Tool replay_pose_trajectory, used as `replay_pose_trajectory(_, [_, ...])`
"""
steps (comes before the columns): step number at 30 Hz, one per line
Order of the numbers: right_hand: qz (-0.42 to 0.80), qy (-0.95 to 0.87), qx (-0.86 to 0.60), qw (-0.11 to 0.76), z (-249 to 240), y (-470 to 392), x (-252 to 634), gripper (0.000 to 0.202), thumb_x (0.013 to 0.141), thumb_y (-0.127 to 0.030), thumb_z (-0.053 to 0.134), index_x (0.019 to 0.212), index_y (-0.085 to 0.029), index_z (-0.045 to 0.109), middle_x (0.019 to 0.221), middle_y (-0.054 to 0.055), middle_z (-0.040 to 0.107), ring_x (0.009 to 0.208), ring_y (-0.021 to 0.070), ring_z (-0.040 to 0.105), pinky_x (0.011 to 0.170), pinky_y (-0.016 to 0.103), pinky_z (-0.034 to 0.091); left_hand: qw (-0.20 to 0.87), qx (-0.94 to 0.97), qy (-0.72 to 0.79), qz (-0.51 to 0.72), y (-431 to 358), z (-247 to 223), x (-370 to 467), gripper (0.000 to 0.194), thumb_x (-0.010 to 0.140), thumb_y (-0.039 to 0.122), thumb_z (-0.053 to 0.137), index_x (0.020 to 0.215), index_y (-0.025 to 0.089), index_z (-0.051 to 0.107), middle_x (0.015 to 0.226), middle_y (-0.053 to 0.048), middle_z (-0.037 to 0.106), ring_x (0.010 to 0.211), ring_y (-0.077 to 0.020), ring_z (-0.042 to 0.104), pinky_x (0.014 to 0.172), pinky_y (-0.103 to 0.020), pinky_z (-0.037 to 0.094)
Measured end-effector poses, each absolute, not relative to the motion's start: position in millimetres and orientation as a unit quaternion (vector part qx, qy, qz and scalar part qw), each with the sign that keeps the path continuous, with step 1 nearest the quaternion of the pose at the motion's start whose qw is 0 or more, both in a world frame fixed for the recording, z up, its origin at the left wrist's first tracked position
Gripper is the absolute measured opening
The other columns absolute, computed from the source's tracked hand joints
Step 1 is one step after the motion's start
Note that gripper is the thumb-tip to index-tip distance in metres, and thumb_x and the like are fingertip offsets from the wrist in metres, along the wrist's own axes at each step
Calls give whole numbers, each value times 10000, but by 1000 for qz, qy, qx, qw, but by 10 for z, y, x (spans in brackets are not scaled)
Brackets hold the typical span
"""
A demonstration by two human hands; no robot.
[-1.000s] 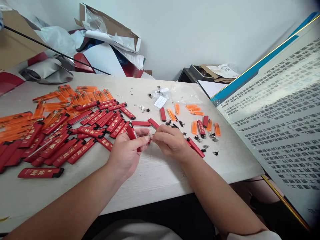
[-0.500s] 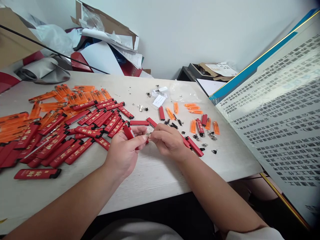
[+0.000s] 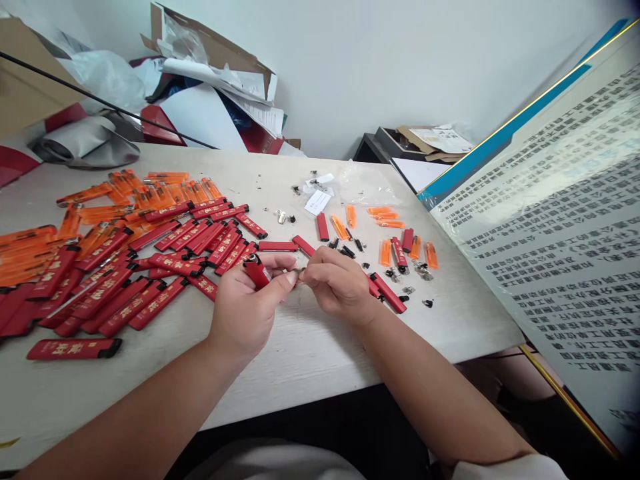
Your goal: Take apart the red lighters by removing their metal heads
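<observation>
My left hand is closed around a red lighter, whose black and metal top sticks up between thumb and fingers. The fingers of my right hand are pinched at my left thumb tip, on a tiny piece too small to make out. Just behind the hands, red lighter bodies lie on the table. To the left is a large pile of red lighters with gold characters, beside orange see-through lighters.
On the white table, orange bodies, metal caps and black parts lie to the right. A clear bag is farther back. A large printed board leans at the right.
The red lighter in my left hand has tilted more upright, showing its metal top. My right hand stays pinched near the left thumb, with hardly any shift.
</observation>
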State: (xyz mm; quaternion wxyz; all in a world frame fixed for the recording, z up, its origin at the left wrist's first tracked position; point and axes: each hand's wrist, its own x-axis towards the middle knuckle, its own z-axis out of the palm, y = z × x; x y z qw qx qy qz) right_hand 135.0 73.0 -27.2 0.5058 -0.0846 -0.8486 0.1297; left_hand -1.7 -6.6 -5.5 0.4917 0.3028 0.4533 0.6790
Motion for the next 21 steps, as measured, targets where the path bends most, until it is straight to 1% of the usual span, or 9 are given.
replay_pose_trajectory(2, [124, -850, -91, 504, -273, 725, 1359, 185, 849, -27, 512, 867, -203, 569, 736, 12, 524, 610, 104, 510, 514, 211, 423, 475, 324, 458, 678, -81, -77, -23, 130, 692, 144, 748, 808, 199, 734, 806, -7, 680, 654, -93, 532, 681, -250, 466])
replay_pose_trajectory(4, [121, -849, -94, 506, -265, 722, 1366, 182, 862, -36, 514, 880, -207, 573, 740, 9, 522, 618, 99, 519, 513, 204, 417, 474, 329, 456, 677, -86, -71, -27, 133, 697, 150, 748, 820, 200, 740, 785, -6, 672, 645, -93, 525, 688, -257, 466])
replay_pose_trajectory(6, [133, -848, -86, 506, -245, 721, 1370, 165, 874, -55, 534, 913, -209, 575, 752, 12, 535, 637, 98, 535, 524, 203, 427, 508, 304, 443, 674, -72, -43, -33, 128, 677, 149, 755, 799, 184, 736, 685, 6, 636, 589, -82, 498, 636, -248, 445])
replay_pose_trajectory(8, [161, -844, -81, 504, -218, 721, 1371, 138, 877, -106, 590, 971, -206, 572, 751, 11, 548, 650, 105, 544, 552, 220, 452, 560, 263, 421, 663, -46, -10, -48, 132, 641, 139, 766, 765, 160, 725, 605, 20, 593, 529, -65, 463, 578, -234, 411])
replay_pose_trajectory(10, [204, -839, -90, 496, -191, 718, 1374, 184, 871, -173, 637, 1038, -195, 563, 739, 5, 548, 649, 112, 542, 576, 243, 470, 603, 234, 405, 646, -19, 10, -70, 136, 619, 127, 771, 740, 141, 712, 605, 19, 590, 508, -52, 447, 563, -228, 396])
replay_pose_trajectory(12, [257, -831, -113, 480, -172, 710, 1384, 201, 887, -201, 618, 1079, -180, 562, 752, 8, 550, 649, 110, 536, 575, 247, 473, 617, 227, 403, 637, -5, 16, -90, 139, 617, 123, 776, 737, 134, 707, 603, 19, 586, 508, -49, 447, 565, -228, 390])
replay_pose_trajectory(15, [321, -826, -134, 443, -161, 698, 1405, 134, 905, -174, 569, 1035, -162, 597, 796, 29, 581, 671, 107, 539, 585, 247, 474, 595, 243, 422, 639, -11, 16, -99, 142, 619, 146, 785, 737, 135, 707, 546, 29, 546, 507, -61, 440, 553, -235, 369])
replay_pose_trajectory(17, [351, -821, -140, 429, -164, 690, 1418, 94, 898, -172, 575, 978, -156, 623, 789, 29, 591, 660, 101, 539, 585, 246, 469, 567, 263, 446, 641, -20, 14, -91, 154, 613, 162, 792, 742, 137, 711, 556, 23, 556, 515, -68, 437, 548, -243, 362])
replay_pose_trajectory(21, [462, -762, -157, 425, -177, 673, 1433, 86, 897, -228, 594, 921, -154, 631, 766, 11, 588, 532, 59, 519, 470, 197, 434, 522, 308, 483, 632, -28, -34, -84, 155, 632, 201, 793, 767, 159, 729, 650, -7, 629, 574, -101, 498, 579, -264, 399])
